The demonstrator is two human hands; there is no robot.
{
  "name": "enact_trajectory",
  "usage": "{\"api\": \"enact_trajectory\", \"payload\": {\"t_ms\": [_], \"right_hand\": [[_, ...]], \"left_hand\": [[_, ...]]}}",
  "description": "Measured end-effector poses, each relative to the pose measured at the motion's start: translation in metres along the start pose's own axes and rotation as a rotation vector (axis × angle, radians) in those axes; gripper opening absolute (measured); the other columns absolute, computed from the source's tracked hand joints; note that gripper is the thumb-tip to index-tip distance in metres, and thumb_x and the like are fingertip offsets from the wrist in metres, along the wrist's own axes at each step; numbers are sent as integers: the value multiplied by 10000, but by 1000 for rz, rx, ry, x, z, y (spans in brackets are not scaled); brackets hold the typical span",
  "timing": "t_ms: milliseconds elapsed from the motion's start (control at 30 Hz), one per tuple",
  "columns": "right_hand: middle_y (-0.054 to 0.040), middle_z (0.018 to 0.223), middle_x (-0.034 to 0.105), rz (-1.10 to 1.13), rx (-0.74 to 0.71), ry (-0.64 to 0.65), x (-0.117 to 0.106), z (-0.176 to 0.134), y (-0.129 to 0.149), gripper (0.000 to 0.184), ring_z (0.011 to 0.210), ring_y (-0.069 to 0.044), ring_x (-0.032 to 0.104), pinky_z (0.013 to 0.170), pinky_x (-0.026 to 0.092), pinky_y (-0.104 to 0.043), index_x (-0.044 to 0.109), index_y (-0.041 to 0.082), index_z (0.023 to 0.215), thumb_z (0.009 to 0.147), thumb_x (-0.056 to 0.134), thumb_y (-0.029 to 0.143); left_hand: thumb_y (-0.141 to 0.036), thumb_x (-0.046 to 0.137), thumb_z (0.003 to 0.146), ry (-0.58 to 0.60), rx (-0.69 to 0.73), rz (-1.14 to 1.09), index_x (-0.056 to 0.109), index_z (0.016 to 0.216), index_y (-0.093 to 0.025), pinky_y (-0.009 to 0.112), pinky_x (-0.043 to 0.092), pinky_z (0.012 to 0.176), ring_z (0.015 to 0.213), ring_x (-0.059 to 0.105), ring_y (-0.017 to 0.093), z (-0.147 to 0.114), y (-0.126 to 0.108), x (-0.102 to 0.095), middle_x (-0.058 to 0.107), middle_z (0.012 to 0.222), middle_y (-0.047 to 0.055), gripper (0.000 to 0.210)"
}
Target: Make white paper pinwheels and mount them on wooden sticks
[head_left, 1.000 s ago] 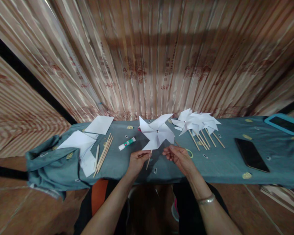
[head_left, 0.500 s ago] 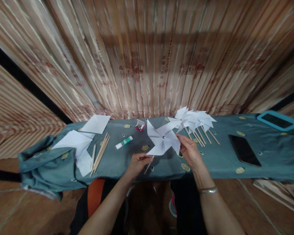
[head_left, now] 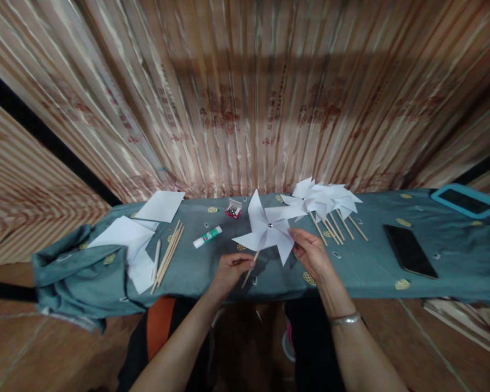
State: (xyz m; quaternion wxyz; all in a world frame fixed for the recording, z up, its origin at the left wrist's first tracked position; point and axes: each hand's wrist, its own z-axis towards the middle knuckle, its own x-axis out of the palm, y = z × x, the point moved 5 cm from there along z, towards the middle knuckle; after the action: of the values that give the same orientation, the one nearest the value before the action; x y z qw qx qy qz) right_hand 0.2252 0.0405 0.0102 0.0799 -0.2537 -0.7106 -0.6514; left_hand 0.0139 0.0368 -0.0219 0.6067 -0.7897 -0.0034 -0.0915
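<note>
A white paper pinwheel (head_left: 269, 227) with a silver pin at its centre is held above the cloth, in front of me. My left hand (head_left: 233, 269) is closed, pinching the pinwheel's wooden stick (head_left: 249, 272) just below the blades. At the right side of the pinwheel, the fingers of my right hand (head_left: 310, 250) are closed on a blade's edge; the fingertips are partly behind the paper. Beyond, several other white pinwheels (head_left: 324, 198) lie overlapping, their sticks towards me. A small red box of pins (head_left: 233, 209) stands open behind the held pinwheel.
On the patterned green cloth (head_left: 212, 267) lie a glue stick (head_left: 207, 237), several loose wooden sticks (head_left: 169, 256), a white pencil-like stick (head_left: 156, 260) and white paper sheets (head_left: 122, 233). Rightward are a black phone (head_left: 410, 251) and a blue-framed tablet (head_left: 467, 200). A curtain (head_left: 245, 109) hangs behind.
The pinwheel's blades have turned about the pin, and more of its stick shows now. My right hand has shifted slightly left and down along the blades; my left hand stays on the stick.
</note>
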Motion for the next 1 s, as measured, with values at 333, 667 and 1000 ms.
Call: {"api": "enact_trajectory", "payload": {"t_ms": [333, 667, 1000], "right_hand": [[-14, 679, 730, 34, 74, 63, 11, -5, -6, 337, 591, -131, 622, 586, 499, -249, 751, 198, 709, 500, 898, 419], [-1, 650, 717, 92, 140, 75, 16, -7, -15, 323, 575, -106, 619, 554, 519, -213, 740, 195, 703, 511, 905, 395], [22, 594, 680, 71, 175, 77, 26, -8, -26, 351, 538, -85, 602, 513, 530, -188, 722, 190, 674, 474, 912, 408]], "left_hand": [[-327, 854, 451, -27, 15, -8, 761, 624, -177, 258, 471, 586, 558, 607, 144, -1, -1, 0, 713, 602, 33, 247], [-329, 834, 464, -39, 33, 8, 764, 627, -188, 266, 485, 610, 582, 623, 158, -1, -4, 0, 723, 615, 30, 226], [-387, 863, 470, -7, 40, -30, 757, 641, -159, 272, 482, 589, 566, 618, 158, -2, -1, 2, 712, 615, 37, 304]]}}
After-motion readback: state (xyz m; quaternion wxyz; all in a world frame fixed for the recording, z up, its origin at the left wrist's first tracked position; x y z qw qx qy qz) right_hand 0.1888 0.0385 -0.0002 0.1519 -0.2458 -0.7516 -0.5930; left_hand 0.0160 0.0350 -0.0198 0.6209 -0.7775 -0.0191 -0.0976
